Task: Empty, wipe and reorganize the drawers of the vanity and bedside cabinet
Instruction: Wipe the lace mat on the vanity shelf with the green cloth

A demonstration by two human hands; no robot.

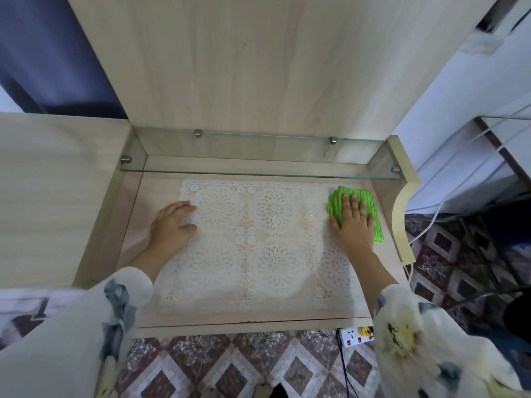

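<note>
- On the worktop (133,219), at the right end of the lace mat (273,225), the right grip (352,225) lies flat and wide, pressing the green cloth (336,203); the left grip (172,225), loosely bent and holding nothing, rests on the mat's left edge.
- Risk, I think: a wiping push may drag or fold the mat, if the left grip presses too weakly.
- No drawers are visible; the palm hides part of the cloth.

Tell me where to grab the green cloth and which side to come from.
Probably pinch the green cloth at its rumpled far-left corner, coming from above and the left. That corner stands up in folds, so it is easy to catch. The rest lies flat under the right hand, and the side panel crowds its right edge.
</note>
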